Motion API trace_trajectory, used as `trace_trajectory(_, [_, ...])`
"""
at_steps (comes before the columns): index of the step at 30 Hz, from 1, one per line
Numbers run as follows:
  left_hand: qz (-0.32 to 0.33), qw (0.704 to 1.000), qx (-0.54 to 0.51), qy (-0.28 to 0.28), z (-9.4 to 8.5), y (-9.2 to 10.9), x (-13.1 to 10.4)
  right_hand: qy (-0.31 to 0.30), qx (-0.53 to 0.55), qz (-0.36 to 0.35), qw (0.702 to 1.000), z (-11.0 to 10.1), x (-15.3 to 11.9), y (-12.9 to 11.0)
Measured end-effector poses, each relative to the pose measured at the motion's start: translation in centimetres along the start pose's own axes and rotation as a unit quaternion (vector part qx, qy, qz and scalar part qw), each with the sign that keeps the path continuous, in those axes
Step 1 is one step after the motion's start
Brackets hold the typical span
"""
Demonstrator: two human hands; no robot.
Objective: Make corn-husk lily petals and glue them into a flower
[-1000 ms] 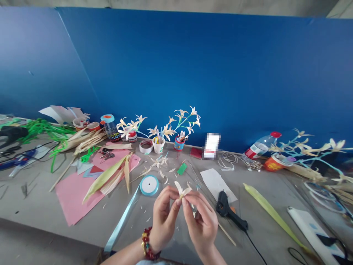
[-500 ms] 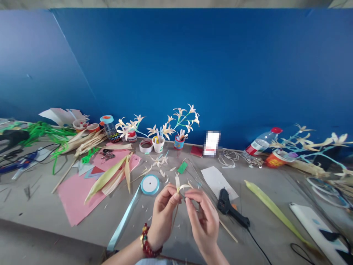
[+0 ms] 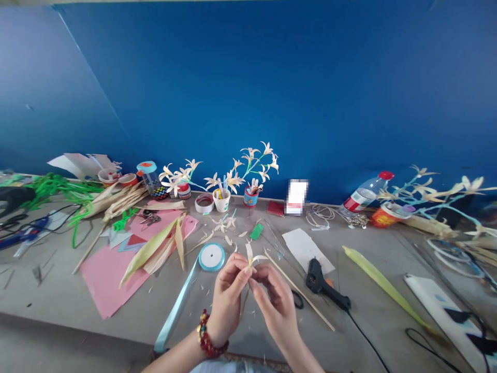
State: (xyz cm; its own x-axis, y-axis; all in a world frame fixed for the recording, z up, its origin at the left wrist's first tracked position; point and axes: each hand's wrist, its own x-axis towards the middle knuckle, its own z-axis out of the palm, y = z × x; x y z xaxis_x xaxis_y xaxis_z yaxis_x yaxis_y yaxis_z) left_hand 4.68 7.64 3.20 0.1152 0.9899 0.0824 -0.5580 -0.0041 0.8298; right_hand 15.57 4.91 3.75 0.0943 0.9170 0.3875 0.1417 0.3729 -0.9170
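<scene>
A small pale flower [image 3: 249, 250] made of husk-like petals, on a thin stem, is held upright at the middle of the table. My left hand [image 3: 229, 290] pinches its base between thumb and fingers; a red beaded bracelet [image 3: 209, 338] circles that wrist. My right hand [image 3: 275, 298] is closed at the same spot, its thumb and fingertips against the flower's base. The fingers hide the join of petals and stem. Just beyond my left hand lies a spool of light blue ribbon [image 3: 212, 257], its loose end running to the table's front edge.
A black glue gun [image 3: 323, 285] lies right of my hands, beside a thin stick [image 3: 298, 290] and white paper [image 3: 306, 249]. Pink sheets [image 3: 104, 280] and husks [image 3: 153, 248] spread at left. Finished flower sprays [image 3: 252, 160], cups and a bottle [image 3: 365, 194] line the blue wall.
My right hand has moved left, in against the flower's base beside my left hand. Black scissor-like loops and more of the stick now show to its right. The view has shifted slightly.
</scene>
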Motion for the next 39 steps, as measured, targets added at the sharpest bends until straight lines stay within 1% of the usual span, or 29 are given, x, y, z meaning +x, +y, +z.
trace_trajectory(2, [0.007, 1.000, 0.023, -0.003, -0.2, 0.2, 0.1, -0.009, 0.015, 0.018, 1.000, 0.1, 0.1, 0.2])
trace_trajectory(5, [0.006, 0.998, 0.058, -0.023, -0.7, 0.5, 0.2, -0.014, 0.032, 0.035, 0.999, 0.2, 0.1, 0.5])
trace_trajectory(7, [0.027, 0.994, 0.103, -0.040, -0.9, 1.0, 0.3, -0.013, 0.044, 0.040, 0.998, 0.2, 0.1, 0.8])
trace_trajectory(9, [0.097, 0.980, 0.168, -0.049, -1.2, 1.4, 0.3, -0.013, 0.059, 0.037, 0.998, 0.1, 0.0, 1.0])
trace_trajectory(12, [0.218, 0.936, 0.268, -0.061, -1.5, 2.1, 0.2, -0.002, 0.072, 0.017, 0.997, -0.3, -0.2, 1.0])
trace_trajectory(13, [0.243, 0.923, 0.291, -0.063, -1.5, 2.2, 0.2, 0.012, 0.068, 0.009, 0.998, -0.5, -0.2, 0.9])
trace_trajectory(15, [0.269, 0.906, 0.319, -0.064, -1.4, 2.3, 0.1, 0.046, 0.050, -0.006, 0.998, -0.9, -0.2, 0.3])
trace_trajectory(17, [0.277, 0.901, 0.329, -0.059, -1.3, 2.2, 0.1, 0.056, 0.027, -0.025, 0.998, -1.3, -0.1, -0.4])
trace_trajectory(21, [0.281, 0.900, 0.330, -0.056, -1.0, 1.8, 0.0, 0.039, -0.009, -0.056, 0.998, -1.2, 0.4, -1.5])
trace_trajectory(30, [0.300, 0.893, 0.329, -0.068, -0.9, 1.5, -0.2, 0.070, -0.050, -0.100, 0.991, -0.6, 0.5, -2.3])
trace_trajectory(39, [0.275, 0.910, 0.300, -0.076, -0.5, 1.7, -0.2, 0.079, -0.047, -0.119, 0.989, -0.5, 0.8, -2.3])
